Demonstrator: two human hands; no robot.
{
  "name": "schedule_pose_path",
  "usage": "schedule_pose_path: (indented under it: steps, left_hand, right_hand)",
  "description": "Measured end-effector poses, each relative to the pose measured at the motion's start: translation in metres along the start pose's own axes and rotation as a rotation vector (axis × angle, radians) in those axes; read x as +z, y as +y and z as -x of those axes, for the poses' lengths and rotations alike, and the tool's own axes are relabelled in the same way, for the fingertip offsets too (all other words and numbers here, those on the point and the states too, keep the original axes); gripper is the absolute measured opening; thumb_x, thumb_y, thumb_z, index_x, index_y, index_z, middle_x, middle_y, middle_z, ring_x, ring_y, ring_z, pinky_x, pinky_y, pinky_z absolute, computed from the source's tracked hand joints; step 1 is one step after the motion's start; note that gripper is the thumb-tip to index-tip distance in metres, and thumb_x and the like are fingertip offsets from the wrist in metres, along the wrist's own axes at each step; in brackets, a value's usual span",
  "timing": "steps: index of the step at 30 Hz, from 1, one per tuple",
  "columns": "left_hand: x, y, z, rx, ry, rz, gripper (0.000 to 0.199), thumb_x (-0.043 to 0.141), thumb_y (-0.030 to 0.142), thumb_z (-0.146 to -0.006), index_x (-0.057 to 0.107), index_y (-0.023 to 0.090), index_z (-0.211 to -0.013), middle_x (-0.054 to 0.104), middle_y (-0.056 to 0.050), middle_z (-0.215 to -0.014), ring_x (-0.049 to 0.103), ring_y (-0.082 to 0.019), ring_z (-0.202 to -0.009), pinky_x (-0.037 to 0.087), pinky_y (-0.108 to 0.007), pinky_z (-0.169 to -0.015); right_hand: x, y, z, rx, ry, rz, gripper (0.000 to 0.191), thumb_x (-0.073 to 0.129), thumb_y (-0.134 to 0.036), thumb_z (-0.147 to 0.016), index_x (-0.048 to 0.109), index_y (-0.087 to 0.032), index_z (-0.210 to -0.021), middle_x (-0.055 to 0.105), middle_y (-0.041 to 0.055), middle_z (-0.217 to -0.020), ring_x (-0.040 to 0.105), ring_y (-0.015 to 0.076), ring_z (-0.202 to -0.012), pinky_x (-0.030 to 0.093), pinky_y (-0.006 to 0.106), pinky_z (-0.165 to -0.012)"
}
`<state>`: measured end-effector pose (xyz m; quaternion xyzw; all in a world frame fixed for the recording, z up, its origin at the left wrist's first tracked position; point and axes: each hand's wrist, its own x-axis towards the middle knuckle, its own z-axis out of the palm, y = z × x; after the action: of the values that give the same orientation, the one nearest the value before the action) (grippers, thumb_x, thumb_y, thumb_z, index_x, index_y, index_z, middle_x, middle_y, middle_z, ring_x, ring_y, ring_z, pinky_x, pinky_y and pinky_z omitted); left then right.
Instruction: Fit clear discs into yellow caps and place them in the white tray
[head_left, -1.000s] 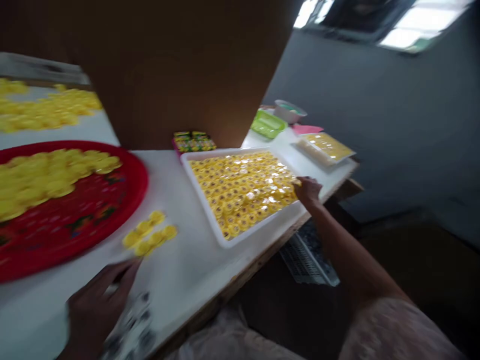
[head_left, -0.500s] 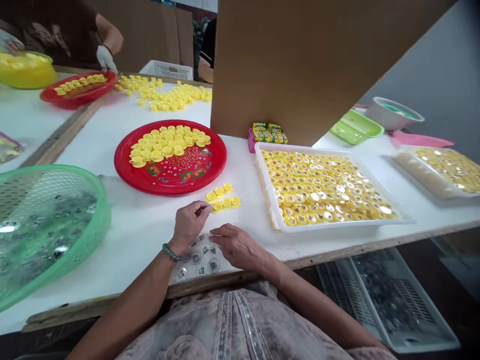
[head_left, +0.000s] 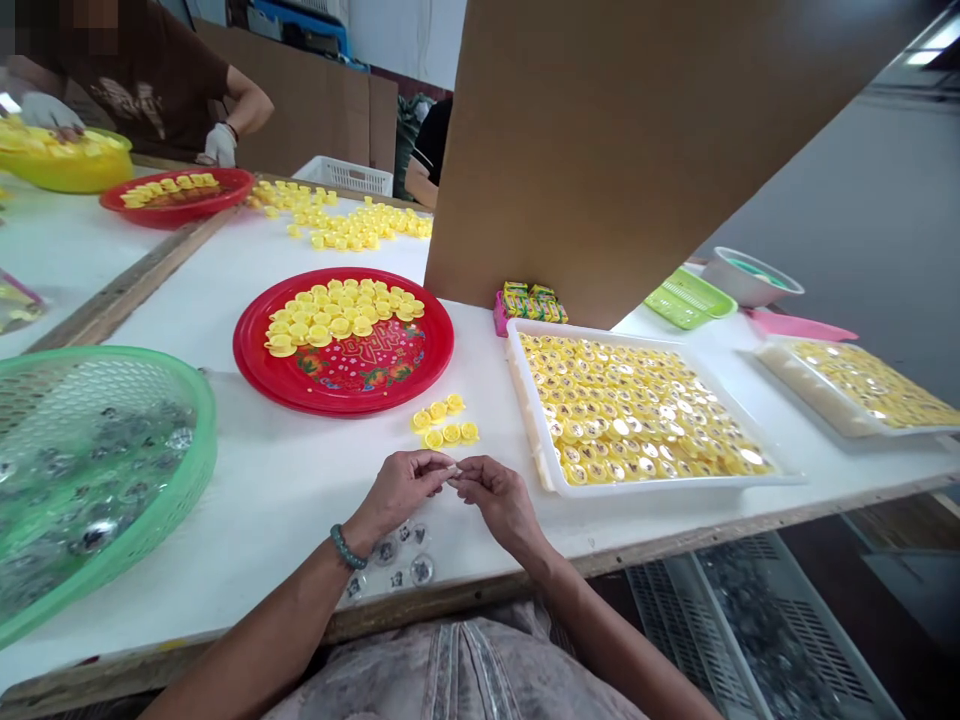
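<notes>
My left hand (head_left: 405, 490) and my right hand (head_left: 501, 500) meet over the table, fingertips pinched together. A small pale piece shows between them, mostly hidden by the fingers. Just beyond lie two short rows of yellow plastic pieces (head_left: 451, 433), round and cup-like. Below my hands, clear round discs with dark printed pictures (head_left: 422, 570) lie near the table edge, partly covered by my left hand. Farther off, a red tray (head_left: 360, 390) bears many more yellow pieces (head_left: 337, 310). To the right, a white tray (head_left: 532, 430) is filled with yellow pieces topped by shiny printed discs.
On the left stands a green mesh basket (head_left: 199, 440) of clear discs. A cardboard panel (head_left: 600, 150) rises behind a pink box (head_left: 500, 315) of small packets. Across the table, a gloved person (head_left: 150, 90) works by another red tray (head_left: 232, 193). White crates (head_left: 705, 610) stand below the right edge.
My left hand has drawn back from the yellow rows and my right hand has come up from the discs, so their fingertips now meet. The whole view has tilted slightly upward.
</notes>
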<state>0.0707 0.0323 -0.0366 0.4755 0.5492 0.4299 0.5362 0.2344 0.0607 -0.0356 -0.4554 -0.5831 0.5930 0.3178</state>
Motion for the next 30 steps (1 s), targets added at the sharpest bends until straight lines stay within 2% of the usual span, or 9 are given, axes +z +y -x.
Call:
schedule_pose_path:
  steps: [4, 7, 12, 19, 21, 23, 25, 27, 30]
  left_hand:
    - [0.002, -0.001, -0.003, -0.049, 0.057, 0.233, 0.026, 0.07, 0.033, -0.068, 0.067, 0.015, -0.087, 0.067, -0.004, -0.074, 0.057, -0.014, -0.065, 0.045, -0.024, -0.06]
    - [0.001, 0.001, -0.002, -0.036, 0.107, 0.288, 0.022, 0.07, 0.032, -0.068, 0.067, 0.014, -0.08, 0.064, -0.002, -0.069, 0.055, -0.012, -0.062, 0.043, -0.024, -0.059]
    - [0.001, 0.004, 0.001, 0.001, 0.053, 0.242, 0.019, 0.07, 0.029, -0.067, 0.066, 0.014, -0.079, 0.059, 0.001, -0.063, 0.05, -0.011, -0.06, 0.039, -0.022, -0.057]
    - [0.0, 0.005, 0.002, 0.063, 0.088, 0.105, 0.016, 0.066, 0.03, -0.07, 0.065, 0.015, -0.075, 0.059, 0.001, -0.065, 0.05, -0.012, -0.062, 0.04, -0.024, -0.06]
    - [0.0, 0.007, 0.003, 0.069, 0.069, 0.084, 0.015, 0.065, 0.03, -0.071, 0.065, 0.015, -0.077, 0.057, 0.001, -0.063, 0.049, -0.011, -0.06, 0.04, -0.023, -0.058]
    - [0.0, 0.007, 0.003, 0.066, 0.039, 0.063, 0.015, 0.064, 0.03, -0.072, 0.064, 0.015, -0.077, 0.055, 0.002, -0.061, 0.047, -0.011, -0.057, 0.039, -0.023, -0.056]
    - [0.0, 0.005, 0.002, 0.044, 0.009, 0.063, 0.015, 0.064, 0.03, -0.073, 0.063, 0.015, -0.076, 0.053, 0.003, -0.059, 0.046, -0.01, -0.055, 0.038, -0.022, -0.054]
    - [0.001, 0.001, 0.002, 0.019, -0.004, 0.081, 0.015, 0.064, 0.029, -0.073, 0.063, 0.015, -0.075, 0.054, 0.002, -0.06, 0.046, -0.01, -0.054, 0.038, -0.022, -0.053]
    - [0.003, -0.005, 0.0, -0.004, -0.011, 0.069, 0.015, 0.063, 0.03, -0.074, 0.063, 0.015, -0.075, 0.057, 0.001, -0.061, 0.047, -0.009, -0.053, 0.038, -0.022, -0.052]
  right_hand:
    - [0.005, -0.007, -0.002, 0.03, 0.024, -0.217, 0.02, 0.067, -0.034, -0.075, 0.063, -0.016, -0.084, 0.064, 0.002, -0.07, 0.058, 0.0121, -0.061, 0.046, 0.023, -0.058]
    - [0.008, -0.005, -0.001, 0.032, 0.01, -0.242, 0.023, 0.063, -0.038, -0.079, 0.063, -0.015, -0.082, 0.066, 0.005, -0.075, 0.059, 0.0127, -0.065, 0.047, 0.025, -0.062]
    - [0.008, -0.005, 0.001, -0.045, 0.021, -0.186, 0.021, 0.061, -0.037, -0.081, 0.062, -0.016, -0.081, 0.064, 0.003, -0.072, 0.057, 0.0119, -0.066, 0.046, 0.024, -0.063]
    - [0.005, -0.006, -0.001, -0.083, -0.017, -0.052, 0.022, 0.056, -0.037, -0.084, 0.061, -0.016, -0.082, 0.062, 0.0026, -0.069, 0.057, 0.0132, -0.065, 0.048, 0.025, -0.061]
    - [0.003, -0.005, 0.0, -0.097, -0.022, 0.01, 0.022, 0.053, -0.036, -0.086, 0.061, -0.016, -0.083, 0.062, 0.0028, -0.07, 0.058, 0.0137, -0.065, 0.049, 0.026, -0.061]
    - [-0.001, -0.005, 0.003, -0.173, -0.015, 0.138, 0.02, 0.051, -0.033, -0.087, 0.062, -0.018, -0.091, 0.064, 0.0041, -0.076, 0.06, 0.015, -0.069, 0.051, 0.028, -0.065]
    - [-0.005, -0.005, 0.006, -0.302, -0.033, 0.309, 0.023, 0.05, -0.028, -0.088, 0.061, -0.02, -0.107, 0.064, 0.0068, -0.092, 0.061, 0.0167, -0.08, 0.052, 0.03, -0.073]
    - [-0.007, -0.005, 0.009, -0.423, -0.071, 0.469, 0.035, 0.053, -0.024, -0.086, 0.055, -0.024, -0.12, 0.06, 0.0086, -0.108, 0.059, 0.0186, -0.091, 0.051, 0.032, -0.078]
    - [-0.006, 0.0, 0.009, -0.512, -0.052, 0.618, 0.038, 0.058, -0.022, -0.083, 0.054, -0.024, -0.121, 0.06, 0.0085, -0.108, 0.058, 0.0203, -0.096, 0.051, 0.032, -0.079]
